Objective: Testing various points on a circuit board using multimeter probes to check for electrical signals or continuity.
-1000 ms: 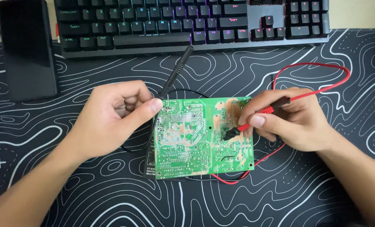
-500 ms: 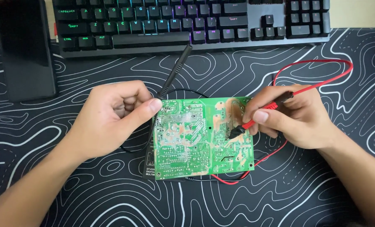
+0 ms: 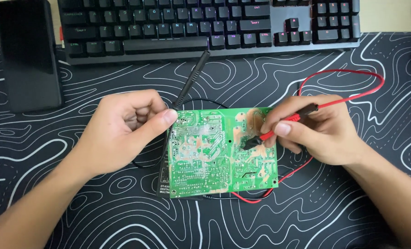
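1. Black desk mat [image 3: 76, 216] with white contour lines covers the work surface; beyond both hands, at the far edge, lies a mechanical keyboard [image 3: 205, 23] with lit keys; a dark phone-like slab [image 3: 28, 55] stands beyond the left hand.

2. Between the hands lies a green circuit board [image 3: 219, 152], solder side up, resting partly on a dark device whose edge shows under its near left corner; most likely a meter, though most of it is hidden.

3. Left hand [image 3: 118, 133] is curled narrow around a black probe [image 3: 189, 80]; the thumb presses by the board's upper left corner, and the probe's handle slants away toward the keyboard.

4. Right hand [image 3: 316, 131] pinches a red probe [image 3: 281, 124] like a pen; its tip meets the board near a browned patch on the right side; the red lead [image 3: 353, 76] loops away beyond the wrist.

5. Judged from its look, the board is light, stiff and thin; the soldered face is prickly and easily scratched, so the bare edges seem the safest grip; it probably slides readily unless pinned; the probes look light and slim, best held at their insulated bodies.
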